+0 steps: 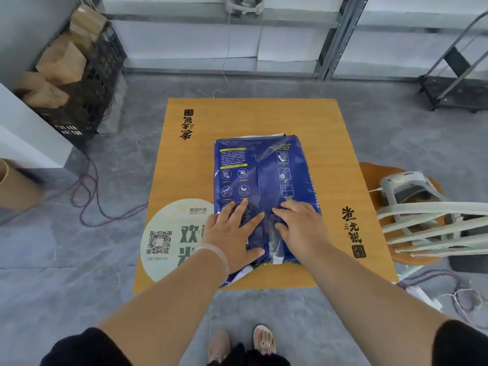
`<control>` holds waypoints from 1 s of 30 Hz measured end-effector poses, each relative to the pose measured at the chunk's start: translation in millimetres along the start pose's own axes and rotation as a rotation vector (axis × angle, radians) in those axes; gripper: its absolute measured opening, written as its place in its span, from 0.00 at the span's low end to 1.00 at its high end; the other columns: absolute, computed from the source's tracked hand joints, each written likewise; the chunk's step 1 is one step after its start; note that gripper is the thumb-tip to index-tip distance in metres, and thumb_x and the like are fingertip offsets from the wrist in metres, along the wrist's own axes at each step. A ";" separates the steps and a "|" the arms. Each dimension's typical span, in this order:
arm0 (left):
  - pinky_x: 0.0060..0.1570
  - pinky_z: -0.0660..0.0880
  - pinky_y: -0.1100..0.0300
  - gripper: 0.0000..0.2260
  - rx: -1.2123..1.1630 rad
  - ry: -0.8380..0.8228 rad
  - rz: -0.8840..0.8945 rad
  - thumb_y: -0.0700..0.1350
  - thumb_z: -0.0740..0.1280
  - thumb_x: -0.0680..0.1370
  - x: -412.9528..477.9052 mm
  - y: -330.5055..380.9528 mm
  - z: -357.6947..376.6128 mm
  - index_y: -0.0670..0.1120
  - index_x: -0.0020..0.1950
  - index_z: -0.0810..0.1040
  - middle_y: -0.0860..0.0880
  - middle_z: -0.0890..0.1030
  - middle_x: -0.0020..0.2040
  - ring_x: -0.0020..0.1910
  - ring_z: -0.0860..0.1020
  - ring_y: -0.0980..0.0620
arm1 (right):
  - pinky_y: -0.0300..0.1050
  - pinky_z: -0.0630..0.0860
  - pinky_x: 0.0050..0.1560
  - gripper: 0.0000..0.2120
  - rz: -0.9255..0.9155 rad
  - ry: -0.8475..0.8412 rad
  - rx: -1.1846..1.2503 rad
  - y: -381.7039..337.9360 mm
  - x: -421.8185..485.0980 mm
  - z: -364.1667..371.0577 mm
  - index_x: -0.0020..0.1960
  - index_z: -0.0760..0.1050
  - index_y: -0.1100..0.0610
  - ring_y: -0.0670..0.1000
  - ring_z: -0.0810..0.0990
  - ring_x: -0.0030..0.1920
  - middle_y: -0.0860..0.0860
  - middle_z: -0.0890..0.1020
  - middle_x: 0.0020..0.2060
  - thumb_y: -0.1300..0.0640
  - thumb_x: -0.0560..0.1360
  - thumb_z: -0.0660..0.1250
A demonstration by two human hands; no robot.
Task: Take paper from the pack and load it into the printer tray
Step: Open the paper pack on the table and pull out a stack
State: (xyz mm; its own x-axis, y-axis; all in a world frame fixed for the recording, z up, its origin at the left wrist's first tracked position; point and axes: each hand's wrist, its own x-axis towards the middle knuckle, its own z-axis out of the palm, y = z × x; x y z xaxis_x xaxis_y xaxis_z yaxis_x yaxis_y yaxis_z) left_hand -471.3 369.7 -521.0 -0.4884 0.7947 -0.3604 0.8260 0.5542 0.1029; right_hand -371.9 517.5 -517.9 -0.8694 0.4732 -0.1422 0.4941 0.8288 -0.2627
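Broadly, grey floor (79, 260) all round, with purple cables (87, 196) looping across at left. Orange table (184, 167) in the middle, black characters printed near its far-left and near-right edges. Black crate (97, 83) of brown boxes at far left, white chair (433, 228) just beside the table at right, trolley (454, 83) at far right. Blue pack (264, 180) flat on the table, printed side up, near end reaching the table's near edge, wrapper torn and wrinkled there. Round white sticker (169, 239) with a QR code on the table, partly under the pack's left edge. Left hand (232, 233) spread flat, fingers splayed, pressing on the pack's near left part, gripping nothing; pale band at the wrist. Right hand (301, 225) likewise flat and unclenched on the near right part, thumb near the loose wrapper seam. No printer in sight.
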 end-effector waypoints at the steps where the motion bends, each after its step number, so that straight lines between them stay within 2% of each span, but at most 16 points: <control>1: 0.73 0.52 0.46 0.34 0.009 -0.004 0.001 0.69 0.53 0.74 0.6 -0.2 -0.3 0.64 0.76 0.43 0.53 0.41 0.79 0.78 0.43 0.46 | 0.46 0.69 0.64 0.17 0.000 0.007 0.008 0.6 2.6 -1.2 0.65 0.75 0.50 0.51 0.69 0.65 0.46 0.76 0.64 0.52 0.78 0.63; 5: 0.73 0.53 0.45 0.34 0.015 -0.006 -0.006 0.70 0.53 0.73 1.9 0.6 -2.1 0.64 0.76 0.45 0.53 0.43 0.80 0.78 0.45 0.46 | 0.46 0.74 0.54 0.10 -0.003 -0.022 0.018 -1.7 12.8 -8.2 0.54 0.82 0.52 0.51 0.74 0.56 0.48 0.81 0.51 0.53 0.78 0.63; 9: 0.73 0.53 0.45 0.34 0.014 -0.019 -0.013 0.69 0.54 0.73 2.1 1.7 -3.6 0.64 0.76 0.46 0.53 0.43 0.80 0.78 0.45 0.46 | 0.46 0.73 0.53 0.06 -0.049 -0.051 0.045 -1.3 6.1 -7.5 0.49 0.79 0.53 0.50 0.73 0.55 0.48 0.78 0.49 0.55 0.78 0.63; 12: 0.73 0.54 0.45 0.34 0.012 -0.042 -0.014 0.69 0.55 0.73 2.4 2.5 -6.9 0.64 0.76 0.46 0.53 0.43 0.80 0.78 0.45 0.46 | 0.45 0.75 0.53 0.04 -0.199 -0.070 0.053 1.4 -20.3 -9.3 0.43 0.75 0.53 0.50 0.74 0.52 0.47 0.77 0.47 0.58 0.76 0.64; 13: 0.73 0.54 0.45 0.34 0.008 -0.051 -0.014 0.69 0.56 0.73 2.5 2.7 -8.0 0.64 0.76 0.47 0.53 0.43 0.80 0.78 0.45 0.46 | 0.46 0.77 0.52 0.05 -0.281 -0.079 0.017 1.5 -32.3 -10.6 0.41 0.74 0.52 0.50 0.76 0.51 0.47 0.78 0.46 0.60 0.73 0.68; 15: 0.73 0.54 0.44 0.34 -0.002 -0.069 -0.015 0.68 0.56 0.73 2.5 3.1 -10.0 0.63 0.76 0.47 0.53 0.43 0.80 0.78 0.45 0.46 | 0.47 0.80 0.50 0.15 -0.428 -0.092 -0.063 2.8 -59.4 -9.9 0.42 0.73 0.49 0.50 0.80 0.50 0.47 0.80 0.48 0.62 0.63 0.75; 17: 0.73 0.54 0.44 0.34 -0.005 -0.090 -0.015 0.68 0.56 0.74 2.5 3.5 -11.4 0.63 0.76 0.46 0.52 0.42 0.79 0.78 0.44 0.45 | 0.46 0.78 0.56 0.23 -0.501 -0.170 -0.114 6.3 -86.4 -2.1 0.48 0.73 0.48 0.49 0.80 0.57 0.47 0.81 0.55 0.61 0.58 0.77; 18: 0.73 0.54 0.44 0.34 -0.005 -0.099 -0.016 0.68 0.56 0.74 2.3 3.9 -11.9 0.63 0.76 0.46 0.52 0.41 0.79 0.78 0.43 0.45 | 0.45 0.76 0.59 0.23 -0.540 -0.221 -0.111 9.0 -98.7 3.4 0.49 0.72 0.47 0.48 0.79 0.60 0.46 0.80 0.57 0.61 0.58 0.76; 21: 0.73 0.54 0.44 0.34 -0.001 -0.109 -0.020 0.67 0.56 0.75 1.9 5.3 -12.0 0.63 0.76 0.45 0.52 0.41 0.79 0.78 0.43 0.46 | 0.38 0.74 0.58 0.25 -0.604 -0.388 -0.155 16.1 -126.1 25.8 0.47 0.76 0.46 0.44 0.81 0.57 0.41 0.83 0.50 0.58 0.52 0.77; 23: 0.73 0.55 0.44 0.34 0.000 -0.104 -0.021 0.67 0.56 0.75 1.6 5.6 -11.1 0.63 0.76 0.44 0.52 0.41 0.79 0.78 0.43 0.45 | 0.34 0.74 0.55 0.29 -0.536 -0.400 -0.120 19.6 -133.7 40.7 0.46 0.78 0.44 0.41 0.81 0.55 0.39 0.84 0.49 0.56 0.47 0.80; 24: 0.73 0.54 0.44 0.34 0.000 -0.101 -0.022 0.67 0.56 0.75 1.5 5.7 -10.7 0.63 0.76 0.44 0.52 0.41 0.79 0.78 0.43 0.45 | 0.35 0.75 0.54 0.28 -0.498 -0.392 -0.082 18.3 -133.5 41.6 0.45 0.77 0.44 0.41 0.81 0.56 0.39 0.84 0.50 0.57 0.48 0.81; 26: 0.73 0.55 0.44 0.34 0.003 -0.097 -0.023 0.67 0.56 0.75 1.7 5.6 -9.9 0.63 0.76 0.44 0.52 0.41 0.79 0.78 0.43 0.45 | 0.40 0.78 0.58 0.21 -0.464 -0.384 -0.043 13.0 -127.3 37.4 0.48 0.75 0.47 0.44 0.79 0.60 0.42 0.83 0.53 0.59 0.59 0.78; 28: 0.74 0.54 0.44 0.34 0.002 -0.098 -0.023 0.67 0.56 0.75 1.4 6.0 -9.9 0.62 0.76 0.44 0.52 0.41 0.80 0.78 0.43 0.45 | 0.47 0.72 0.65 0.14 -0.455 -0.426 -0.013 9.4 -119.9 30.5 0.60 0.72 0.51 0.49 0.74 0.66 0.47 0.79 0.61 0.57 0.74 0.65; 30: 0.74 0.53 0.44 0.34 -0.018 -0.101 -0.025 0.66 0.56 0.75 -0.2 6.5 -9.8 0.62 0.76 0.43 0.52 0.41 0.80 0.78 0.42 0.46 | 0.49 0.74 0.62 0.16 -0.445 -0.370 0.054 6.0 -116.7 20.0 0.65 0.68 0.48 0.50 0.76 0.62 0.47 0.80 0.59 0.52 0.78 0.56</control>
State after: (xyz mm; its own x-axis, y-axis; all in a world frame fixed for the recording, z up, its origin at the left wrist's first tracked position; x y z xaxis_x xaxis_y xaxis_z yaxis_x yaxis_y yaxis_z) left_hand -468.6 375.6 -511.2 -0.4768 0.7523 -0.4546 0.8085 0.5782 0.1090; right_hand -267.7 461.2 -521.9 -0.9426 -0.0610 -0.3283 0.0881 0.9029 -0.4208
